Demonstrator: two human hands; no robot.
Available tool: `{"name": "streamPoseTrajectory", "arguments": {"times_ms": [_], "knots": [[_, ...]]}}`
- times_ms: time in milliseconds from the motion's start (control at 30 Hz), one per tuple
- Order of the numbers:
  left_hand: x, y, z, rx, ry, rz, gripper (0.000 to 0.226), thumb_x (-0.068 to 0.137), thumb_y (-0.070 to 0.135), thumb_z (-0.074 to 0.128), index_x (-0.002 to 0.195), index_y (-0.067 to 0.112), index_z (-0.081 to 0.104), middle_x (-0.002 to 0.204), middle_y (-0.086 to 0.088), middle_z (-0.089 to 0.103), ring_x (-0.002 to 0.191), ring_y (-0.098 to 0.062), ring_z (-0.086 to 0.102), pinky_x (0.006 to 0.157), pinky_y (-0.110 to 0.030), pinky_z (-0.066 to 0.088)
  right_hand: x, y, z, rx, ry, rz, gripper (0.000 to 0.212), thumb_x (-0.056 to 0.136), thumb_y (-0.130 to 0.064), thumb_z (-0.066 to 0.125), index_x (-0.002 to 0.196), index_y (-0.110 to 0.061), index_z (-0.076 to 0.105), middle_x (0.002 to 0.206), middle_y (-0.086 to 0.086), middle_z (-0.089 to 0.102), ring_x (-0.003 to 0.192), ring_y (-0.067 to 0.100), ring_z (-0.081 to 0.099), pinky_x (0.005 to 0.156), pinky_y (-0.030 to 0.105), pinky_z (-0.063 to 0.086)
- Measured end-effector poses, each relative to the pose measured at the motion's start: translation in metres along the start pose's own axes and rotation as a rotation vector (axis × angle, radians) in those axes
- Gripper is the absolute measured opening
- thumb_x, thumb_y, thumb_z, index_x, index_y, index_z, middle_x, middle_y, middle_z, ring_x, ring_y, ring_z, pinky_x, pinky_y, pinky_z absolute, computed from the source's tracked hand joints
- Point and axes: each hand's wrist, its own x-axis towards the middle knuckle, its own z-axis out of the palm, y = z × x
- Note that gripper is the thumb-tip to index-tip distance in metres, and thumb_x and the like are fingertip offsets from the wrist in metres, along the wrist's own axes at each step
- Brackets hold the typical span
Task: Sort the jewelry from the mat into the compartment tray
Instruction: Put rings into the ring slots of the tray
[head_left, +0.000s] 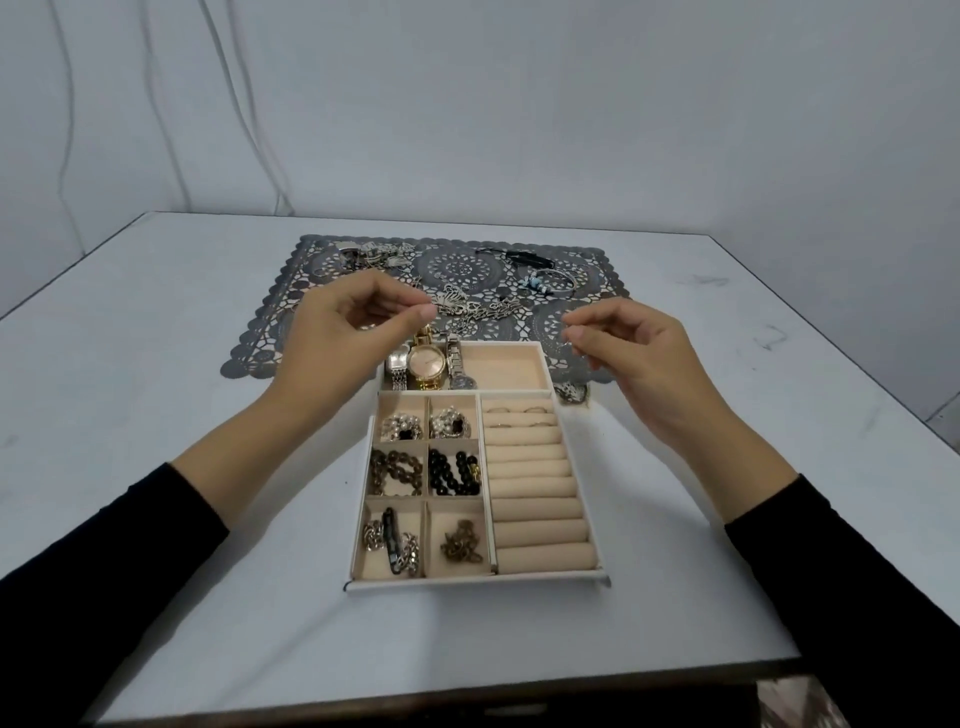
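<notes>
While raised above the far end of the compartment tray (467, 582), well apart from each other: left hand (353, 327) and right hand (634, 348), both with curled fingers. Left hand: thumb tip pressed to the forefinger tip, cannot tell whether anything is between them. Right hand: thumb and forefinger pinching a small silvery piece (567, 340), too small to name. Black sleeves (130, 545) on both forearms.

Tray standing at the middle of the table (156, 364), its far end resting over the near edge of the mat (260, 338). Far left compartment: three watches (426, 364) side by side. Left half, six small compartments: two pearl clusters (400, 426) in the far pair, brown beads (395, 470) and black beads (454, 470) in the middle pair, silver chains (392, 540) and a bronze chain (462, 540) in the near pair. Right half: padded rolls (540, 530), with some thin rings (519, 413) in the far slots.

Mat lying toward the far edge of the table, with jewelry not yet sorted: silver pile (363, 254) near the far left corner of the mat, black strap-like piece (514, 257) and bangle with blue beads (550, 278) toward its far right corner, silver chain tangle (467, 306) in its middle, just beyond the watches.
</notes>
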Motion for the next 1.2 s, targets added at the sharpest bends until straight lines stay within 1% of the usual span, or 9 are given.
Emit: {"name": "streamPoseTrajectory", "arguments": {"times_ms": [67,133,200,300,433,567,700,867,1200], "knots": [[-0.005,0.005,0.003,-0.017,-0.008,0.010,0.006,0.082,0.018,0.076,0.087,0.020,0.072,0.079,0.008,0.071,0.076,-0.007,0.064,0.060,-0.013,0.051,-0.007,-0.002,0.000,-0.072,-0.049,-0.026,0.013,0.082,0.002,0.067,0.088,-0.009,0.070,0.073,-0.004,0.066,0.066,0.008,0.056,0.059,0.015,0.045],[-0.008,0.007,0.006,-0.026,-0.020,0.019,0.007,0.082,0.017,0.077,0.088,0.018,0.073,0.083,0.002,0.072,0.079,-0.014,0.066,0.068,-0.018,0.054,-0.013,-0.004,0.000,-0.119,-0.104,-0.047,0.012,0.082,0.005,0.067,0.087,-0.006,0.069,0.071,-0.004,0.066,0.066,0.006,0.058,0.061,0.014,0.046],[-0.010,0.008,0.009,-0.036,-0.029,0.021,0.008,0.081,0.016,0.077,0.089,0.017,0.073,0.085,-0.001,0.072,0.082,-0.018,0.067,0.077,-0.025,0.056,-0.017,-0.005,0.000,-0.139,-0.167,-0.044,0.012,0.081,0.006,0.067,0.087,-0.004,0.070,0.072,0.004,0.066,0.068,0.010,0.059,0.065,0.017,0.049],[-0.011,0.010,0.013,-0.042,-0.038,0.014,0.009,0.081,0.017,0.077,0.089,0.017,0.073,0.084,0.001,0.072,0.081,-0.014,0.067,0.077,-0.025,0.056,-0.022,-0.005,-0.001,-0.226,-0.286,-0.054,0.012,0.081,0.003,0.069,0.087,-0.008,0.072,0.083,0.018,0.067,0.076,0.019,0.060,0.073,0.025,0.052],[-0.011,0.011,0.016,-0.058,-0.043,-0.004,0.009,0.081,0.018,0.078,0.088,0.019,0.073,0.084,0.001,0.072,0.080,-0.013,0.066,0.075,-0.022,0.054,-0.027,-0.005,-0.001,-0.380,-0.388,-0.098,0.009,0.081,0.000,0.071,0.089,-0.005,0.073,0.083,0.010,0.070,0.077,0.025,0.062,0.073,0.027,0.050],[-0.013,0.013,0.019,-0.064,-0.044,-0.014,0.009,0.081,0.018,0.078,0.088,0.018,0.073,0.085,0.000,0.073,0.080,-0.012,0.065,0.074,-0.020,0.052,-0.028,-0.005,-0.001,-0.456,-0.430,-0.120,0.012,0.081,0.001,0.071,0.087,-0.009,0.073,0.079,0.001,0.068,0.071,0.016,0.059,0.068,0.035,0.048],[-0.014,0.014,0.019,-0.051,-0.043,-0.019,0.011,0.081,0.020,0.078,0.090,0.014,0.073,0.086,-0.003,0.072,0.080,-0.013,0.065,0.074,-0.022,0.053,-0.027,-0.006,-0.002,-0.524,-0.465,-0.142,0.013,0.080,0.001,0.071,0.086,-0.010,0.074,0.078,-0.003,0.067,0.069,0.010,0.056,0.065,0.031,0.049],[-0.015,0.015,0.020,-0.031,-0.050,-0.014,0.013,0.081,0.019,0.077,0.092,0.011,0.073,0.087,-0.003,0.072,0.081,-0.014,0.065,0.077,-0.024,0.054,-0.027,-0.008,-0.003,-0.559,-0.496,-0.149,0.014,0.080,0.001,0.071,0.087,-0.011,0.074,0.078,-0.003,0.066,0.069,0.010,0.056,0.065,0.026,0.048],[-0.017,0.016,0.022,-0.020,-0.067,0.015,0.011,0.082,0.015,0.077,0.090,0.010,0.073,0.085,-0.001,0.072,0.078,-0.008,0.064,0.073,-0.017,0.051,-0.026,-0.010,-0.003,-0.639,-0.566,-0.161,0.014,0.081,-0.008,0.073,0.089,-0.019,0.076,0.084,-0.006,0.064,0.077,0.017,0.058,0.068,0.026,0.048]]}}
